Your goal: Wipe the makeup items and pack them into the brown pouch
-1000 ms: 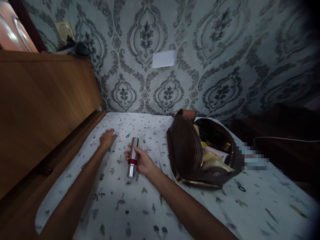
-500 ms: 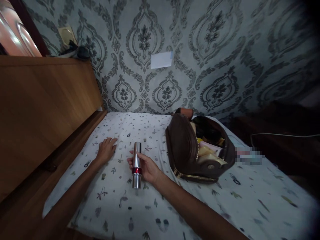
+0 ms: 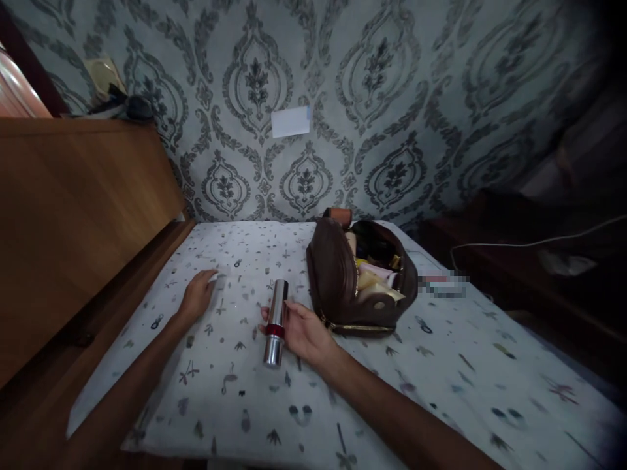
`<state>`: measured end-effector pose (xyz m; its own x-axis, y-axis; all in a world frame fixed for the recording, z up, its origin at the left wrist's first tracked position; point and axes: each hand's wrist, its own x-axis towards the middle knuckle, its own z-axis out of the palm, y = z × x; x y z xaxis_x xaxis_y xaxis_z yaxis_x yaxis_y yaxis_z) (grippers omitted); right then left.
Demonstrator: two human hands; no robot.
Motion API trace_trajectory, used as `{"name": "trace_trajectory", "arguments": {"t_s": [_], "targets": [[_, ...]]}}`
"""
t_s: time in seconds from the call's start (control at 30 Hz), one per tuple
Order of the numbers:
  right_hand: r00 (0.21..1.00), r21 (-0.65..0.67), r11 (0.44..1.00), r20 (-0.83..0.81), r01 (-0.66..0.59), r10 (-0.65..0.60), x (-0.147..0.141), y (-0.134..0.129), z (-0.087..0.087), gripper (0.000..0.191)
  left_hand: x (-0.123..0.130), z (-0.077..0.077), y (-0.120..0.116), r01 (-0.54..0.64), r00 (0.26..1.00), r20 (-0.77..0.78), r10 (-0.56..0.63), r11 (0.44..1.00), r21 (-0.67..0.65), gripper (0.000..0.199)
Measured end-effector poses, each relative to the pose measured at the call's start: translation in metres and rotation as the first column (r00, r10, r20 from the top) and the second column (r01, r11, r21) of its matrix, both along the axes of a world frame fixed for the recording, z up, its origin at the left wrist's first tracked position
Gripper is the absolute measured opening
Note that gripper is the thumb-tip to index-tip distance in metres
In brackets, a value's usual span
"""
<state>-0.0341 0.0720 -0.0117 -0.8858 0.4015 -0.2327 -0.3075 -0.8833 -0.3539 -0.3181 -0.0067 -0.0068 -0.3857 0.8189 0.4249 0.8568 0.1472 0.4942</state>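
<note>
In my right hand (image 3: 304, 331) is a silver cylinder (image 3: 279, 303) with a shiny red band near its lower end; the thumb lies on one side and fingertips show on the other. What kind of item it is I cannot make out. Further left, my left hand (image 3: 196, 294) rests on the patterned white sheet (image 3: 255, 418), its fingers curled together with a bit of white cloth pinched at the tips. A dark brown zip bag (image 3: 337, 274) stands open to the right of the cylinder, with pale tubes (image 3: 376, 284) and other small items inside.
A wooden cabinet side (image 3: 88, 215) borders the bed on the left. Patterned wallpaper (image 3: 313, 72) carries a white paper (image 3: 290, 122) at the back. An orange-brown roll-shaped thing (image 3: 339, 216) sits behind the bag. A pale cable (image 3: 533, 245) runs across dark furniture at right.
The view has shifted to the right. The silver cylinder has tilted slightly and come nearer the bag. My left hand's fingers, spread on the sheet before, have curled in on the cloth.
</note>
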Motion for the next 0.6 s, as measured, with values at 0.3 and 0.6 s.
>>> {"name": "trace_trajectory", "arguments": {"t_s": [0.3,0.6], "targets": [[0.995,0.084,0.995,0.085,-0.054,0.047,0.009,-0.006,-0.001,0.025,0.143,0.040,0.023,0.400,0.860,0.279,-0.428,0.904,0.153,0.037],[0.993,0.246,0.966,0.107,-0.082,0.057,0.014,-0.008,-0.002,0.029,0.146,0.037,0.050,0.198,0.646,0.730,-0.223,0.973,0.121,0.038]]}}
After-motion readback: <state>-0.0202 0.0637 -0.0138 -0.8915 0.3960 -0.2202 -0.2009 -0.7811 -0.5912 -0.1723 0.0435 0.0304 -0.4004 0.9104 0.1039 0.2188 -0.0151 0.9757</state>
